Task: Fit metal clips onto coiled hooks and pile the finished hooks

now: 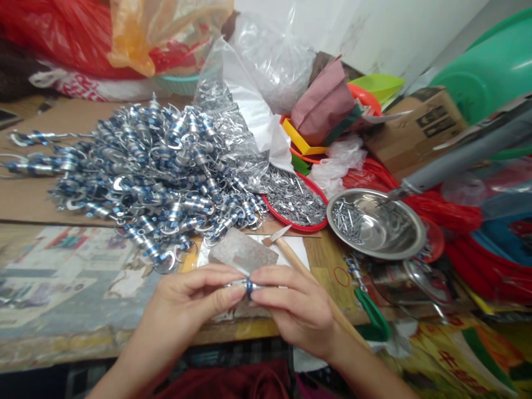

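Note:
My left hand (pixel 189 302) and my right hand (pixel 293 307) meet at the near edge of the table, both pinching one small silver metal clip with a blue band (pixel 248 287) between thumb and fingertips. Just behind the hands lies a grey stone block (pixel 243 250), with a wooden-handled hammer (pixel 291 255) beside it, its handle running under my right hand. A big heap of finished silver and blue clips (pixel 153 166) covers the cardboard to the far left.
A red tray of small metal pieces (pixel 293 199) and a steel bowl of nails (pixel 374 221) stand to the right. Green-handled pliers (pixel 369 307) lie near the bowl. Plastic bags (pixel 257 72), a cardboard box (pixel 419 133) and a green basin (pixel 490 72) crowd the back.

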`<state>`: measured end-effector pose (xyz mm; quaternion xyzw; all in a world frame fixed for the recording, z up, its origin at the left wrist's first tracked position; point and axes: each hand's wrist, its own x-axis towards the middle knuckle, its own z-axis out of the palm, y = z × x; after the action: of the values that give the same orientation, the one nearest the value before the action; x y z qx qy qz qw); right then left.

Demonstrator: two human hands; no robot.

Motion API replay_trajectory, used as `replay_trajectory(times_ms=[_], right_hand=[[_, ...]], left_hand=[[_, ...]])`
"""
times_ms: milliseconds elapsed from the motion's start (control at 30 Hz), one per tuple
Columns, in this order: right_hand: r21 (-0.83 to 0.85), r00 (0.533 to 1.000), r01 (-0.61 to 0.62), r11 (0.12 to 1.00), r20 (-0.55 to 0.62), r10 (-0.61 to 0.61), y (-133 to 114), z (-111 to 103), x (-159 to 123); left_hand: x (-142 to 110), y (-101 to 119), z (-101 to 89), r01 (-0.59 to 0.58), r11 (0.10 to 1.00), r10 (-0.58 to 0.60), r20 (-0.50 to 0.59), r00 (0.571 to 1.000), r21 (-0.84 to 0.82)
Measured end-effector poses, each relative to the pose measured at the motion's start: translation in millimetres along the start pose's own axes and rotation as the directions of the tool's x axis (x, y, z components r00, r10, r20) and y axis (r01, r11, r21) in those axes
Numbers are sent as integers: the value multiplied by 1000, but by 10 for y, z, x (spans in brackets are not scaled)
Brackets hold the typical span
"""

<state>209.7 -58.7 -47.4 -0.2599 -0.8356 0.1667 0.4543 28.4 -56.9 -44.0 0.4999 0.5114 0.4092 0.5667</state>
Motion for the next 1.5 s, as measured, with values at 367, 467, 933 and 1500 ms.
replay_trajectory(times_ms=[367, 467, 933, 1500], right_hand=[[26, 996, -93, 995, 16, 92, -58, 7, 31], [104, 968, -224, 969, -88, 233, -62, 64, 53], [-124, 998, -62, 990, 22, 65, -3, 96, -51], [207, 839, -541, 815, 74, 538, -146, 34, 83]], left_hand=[[-23, 72, -81, -142, 978, 138, 35, 990, 152], [-20, 31, -7, -27, 999, 27, -10, 1000, 33], [-17, -86, 101, 398, 693, -399, 140, 906, -601], [-132, -69, 179, 82, 959, -138, -193, 971, -273]])
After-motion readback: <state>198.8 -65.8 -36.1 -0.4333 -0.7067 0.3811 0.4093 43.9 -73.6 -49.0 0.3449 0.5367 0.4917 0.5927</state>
